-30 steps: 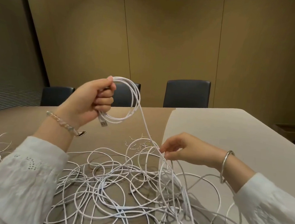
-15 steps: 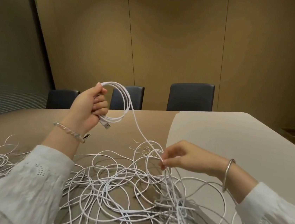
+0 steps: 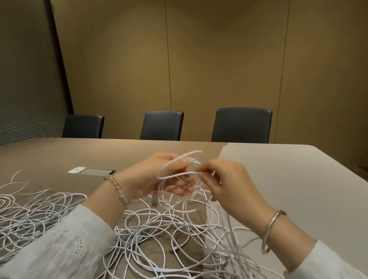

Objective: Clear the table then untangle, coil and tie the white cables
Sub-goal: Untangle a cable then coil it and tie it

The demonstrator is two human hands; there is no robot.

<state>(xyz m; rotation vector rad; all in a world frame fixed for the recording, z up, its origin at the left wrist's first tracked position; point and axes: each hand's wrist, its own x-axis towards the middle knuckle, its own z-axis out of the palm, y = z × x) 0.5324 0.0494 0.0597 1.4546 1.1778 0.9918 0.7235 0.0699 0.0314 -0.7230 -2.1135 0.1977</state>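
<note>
Holding a small coil (image 3: 175,175) of thin white cable above the tabletop (image 3: 289,174), your left hand (image 3: 156,175) curls round its loops, a plug end (image 3: 155,201) dangling just below your palm. Your right hand (image 3: 230,186) pinches a strand right beside the coil, fingertips (image 3: 202,172) nearly touching the left hand's.

This looks like early work: one cable is partly coiled and not yet tied, judging by the strands that run from your hands down into the heap. The tangle (image 3: 144,238) of white cables sprawls across the near tabletop, under and between your forearms, loop over loop, with more spread to the left. Most of it seems left to untangle.

The cables are slim, round and springy-looking, smooth and matte. The tabletop is smooth, brown on the left, pale grey on the right. A flat, pale rectangular thing (image 3: 92,171) lies beyond your left wrist; I cannot tell what it is. Three dark padded chairs (image 3: 242,125) stand behind.
</note>
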